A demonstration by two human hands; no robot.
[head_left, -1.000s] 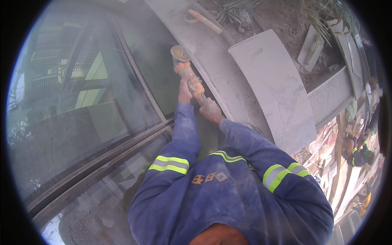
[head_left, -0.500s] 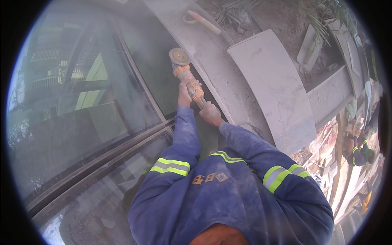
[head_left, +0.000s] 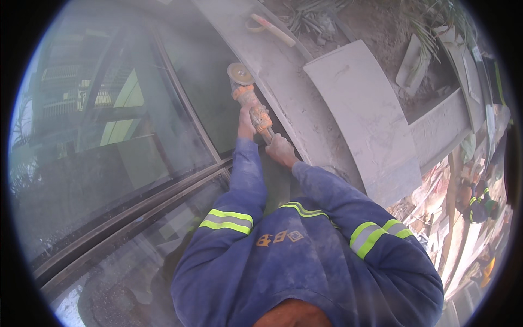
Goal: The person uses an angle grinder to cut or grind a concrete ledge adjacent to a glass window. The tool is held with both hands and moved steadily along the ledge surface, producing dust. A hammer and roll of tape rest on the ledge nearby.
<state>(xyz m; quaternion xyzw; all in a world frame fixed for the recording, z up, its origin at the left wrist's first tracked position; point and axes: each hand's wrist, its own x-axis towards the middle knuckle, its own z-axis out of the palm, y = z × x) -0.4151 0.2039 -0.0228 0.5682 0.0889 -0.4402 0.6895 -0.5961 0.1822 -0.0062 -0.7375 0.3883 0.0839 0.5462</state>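
An orange angle grinder (head_left: 260,116), coated in pale dust, is held out ahead of me with its round disc (head_left: 239,74) at the far end. My left hand (head_left: 246,123) wraps round the body of the tool from its left side. Behind it, my right hand (head_left: 281,150) closes on the tool's rear end. The disc is beside the left edge of a dusty grey ledge (head_left: 272,82); whether it touches the edge I cannot tell. Dust hangs in the air and blurs this area.
Large framed glass panes (head_left: 109,163) stand along my left. On the ledge lie a loose grey slab (head_left: 359,103) and a pale-handled tool (head_left: 275,30). Soil and plants (head_left: 430,38) are at the far right. Lower right, a person (head_left: 479,207) is among scattered debris (head_left: 463,245).
Both hands keep their hold on the grinder, which has shifted barely, if at all. Haze around the disc and the far glass looks slightly thicker.
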